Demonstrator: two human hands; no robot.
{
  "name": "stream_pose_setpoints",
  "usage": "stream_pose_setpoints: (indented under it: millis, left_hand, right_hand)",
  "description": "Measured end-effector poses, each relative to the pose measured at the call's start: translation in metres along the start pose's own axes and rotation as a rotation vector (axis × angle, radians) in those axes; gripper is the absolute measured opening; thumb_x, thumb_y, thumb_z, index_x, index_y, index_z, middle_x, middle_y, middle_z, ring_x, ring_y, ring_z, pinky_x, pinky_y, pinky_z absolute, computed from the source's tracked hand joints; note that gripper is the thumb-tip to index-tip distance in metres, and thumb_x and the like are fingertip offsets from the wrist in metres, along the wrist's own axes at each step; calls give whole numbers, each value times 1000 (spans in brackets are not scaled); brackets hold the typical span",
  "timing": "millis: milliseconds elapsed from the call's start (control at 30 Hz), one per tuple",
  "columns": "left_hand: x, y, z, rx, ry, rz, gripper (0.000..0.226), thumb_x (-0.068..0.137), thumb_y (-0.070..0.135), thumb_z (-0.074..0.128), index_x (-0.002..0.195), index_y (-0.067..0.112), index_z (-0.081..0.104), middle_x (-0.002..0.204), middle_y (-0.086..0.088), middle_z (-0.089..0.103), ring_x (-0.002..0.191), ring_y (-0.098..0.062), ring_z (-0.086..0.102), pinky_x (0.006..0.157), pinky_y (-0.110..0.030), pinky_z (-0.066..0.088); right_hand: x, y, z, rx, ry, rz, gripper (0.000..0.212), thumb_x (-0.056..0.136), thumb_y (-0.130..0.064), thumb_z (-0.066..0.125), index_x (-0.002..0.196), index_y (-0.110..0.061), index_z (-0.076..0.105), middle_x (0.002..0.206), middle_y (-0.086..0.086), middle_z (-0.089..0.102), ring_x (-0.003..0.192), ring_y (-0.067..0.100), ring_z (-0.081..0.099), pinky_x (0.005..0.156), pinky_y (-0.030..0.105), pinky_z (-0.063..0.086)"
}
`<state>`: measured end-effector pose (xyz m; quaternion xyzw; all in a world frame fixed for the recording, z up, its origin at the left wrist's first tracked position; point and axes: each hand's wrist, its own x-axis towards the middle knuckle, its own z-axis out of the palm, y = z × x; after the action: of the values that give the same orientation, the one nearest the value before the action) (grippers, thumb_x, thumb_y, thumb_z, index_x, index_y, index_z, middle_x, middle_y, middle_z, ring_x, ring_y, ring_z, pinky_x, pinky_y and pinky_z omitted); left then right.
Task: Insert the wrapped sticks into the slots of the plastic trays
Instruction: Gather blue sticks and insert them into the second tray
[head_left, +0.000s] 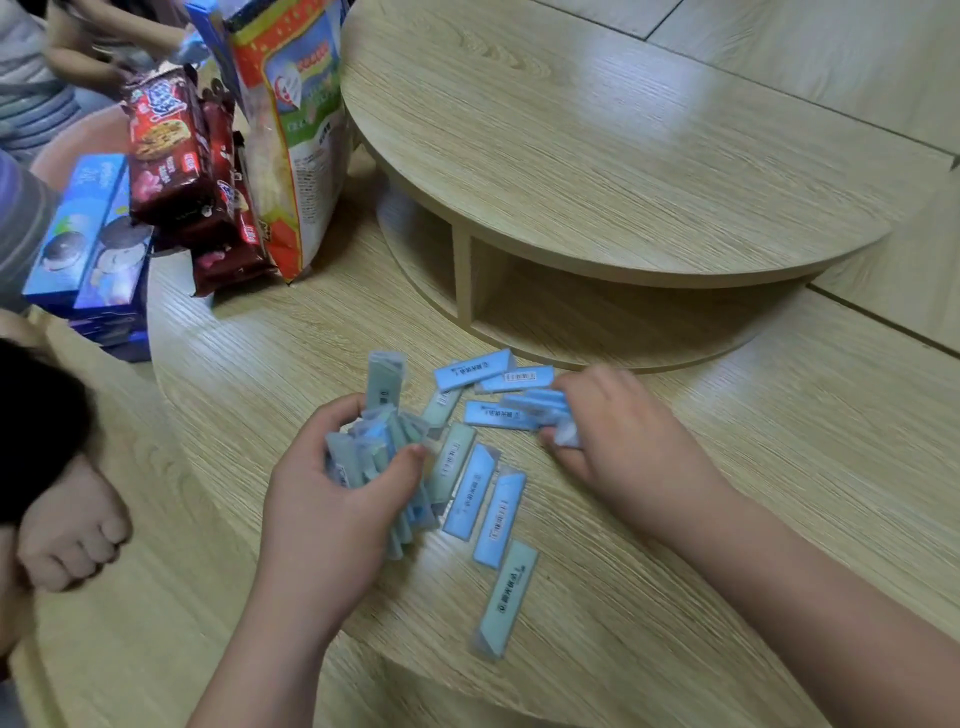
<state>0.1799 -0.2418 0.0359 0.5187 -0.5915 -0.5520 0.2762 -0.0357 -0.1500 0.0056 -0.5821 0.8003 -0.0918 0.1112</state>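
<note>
Beyond the table's left edge a bare foot (72, 525) rests on pale wood. Farther back along that edge stand blue biscuit boxes (83, 239). Next come red biscuit packs (166, 150), which lean against a tall snack bag (296, 130).

Near the front edge, left of centre, the left hand (332, 499) is curled round a bundle of wrapped sticks (374, 447), with the thumb on the bundle's right side and the fingers round its left. The sticks fan out, pale green and blue, and one stands up above the fingers.

Just right of the bundle, loose wrapped sticks (491, 512) lie flat on the table (779, 467), some of them touching or overlapping. A slanting row runs toward the front edge and a cluster lies farther back. At that cluster the right hand (623, 436), back upward, pinches a few blue sticks (540, 402) between thumb and curled fingers; blur hides how many.

Behind and to the right of the hands a raised round shelf (597, 156) of the same wood stands above the table, with an open compartment beneath it.
</note>
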Motion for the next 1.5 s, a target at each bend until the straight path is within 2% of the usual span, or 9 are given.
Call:
stream_pose_setpoints:
  millis: [133,267,400,533,667,800,1200,1333,1500]
  left_hand:
    - [3,-3,-12,9,38,10,32,81,15,78,103,33,65,83,13,72,67,-3,68,54,-18,51]
    - [4,-7,-23,10,62,17,30,80,16,78,101,32,65,81,13,71,65,-1,66,54,-18,50]
    - [5,-10,-26,-5,60,6,30,81,13,78,101,31,64,79,15,71,64,-1,67,54,-15,51]
    - [4,-13,-27,-13,57,-3,30,81,13,78,100,31,64,79,15,70,64,-1,66,53,-13,49]
    - [4,-14,-26,-24,46,-21,30,81,13,78,99,33,64,79,15,71,64,0,67,53,-13,49]
    - [5,-13,-25,-32,25,-32,30,82,15,77,99,35,64,81,15,71,66,-1,68,53,-13,50]
    - [5,-12,-21,0,26,-52,31,83,22,77,96,43,60,83,19,70,68,-2,68,58,-23,53]
    - [4,-11,-20,-9,35,-54,30,82,22,78,95,42,60,84,19,70,68,-3,69,57,-21,54]
    - [3,-12,-18,-18,37,-54,30,82,21,77,95,43,61,82,19,70,67,-2,68,56,-18,53]
  right_hand:
    - [35,-27,5,-6,2,-211,41,93,-41,41,120,-13,55,113,5,53,102,24,47,88,37,44]
    - [54,-30,13,-127,-12,-290,37,89,-31,56,121,-13,57,125,7,51,121,27,43,98,43,42]
    - [57,-21,12,-175,-30,-352,40,89,-39,57,123,-17,57,140,4,49,135,24,39,105,39,36]
    - [57,-20,10,-188,-54,-399,49,95,-49,47,130,-16,55,129,2,58,125,23,49,104,40,38]
    - [56,-21,6,-281,-99,-386,65,96,-60,37,142,-15,44,132,2,54,120,23,50,103,41,38]
    - [58,-21,3,-367,-134,-387,67,96,-61,33,144,-15,39,129,4,54,114,25,52,95,42,43]
    - [54,-26,0,-359,-139,-403,49,90,-32,58,133,-15,42,107,9,53,87,27,54,70,42,53]
    - [53,-28,-2,-329,-160,-401,52,95,-25,49,142,-20,28,123,5,43,101,24,51,76,40,53]
    - [54,-23,-4,-335,-166,-411,51,95,-22,45,143,-22,28,129,4,47,109,25,52,79,42,55]
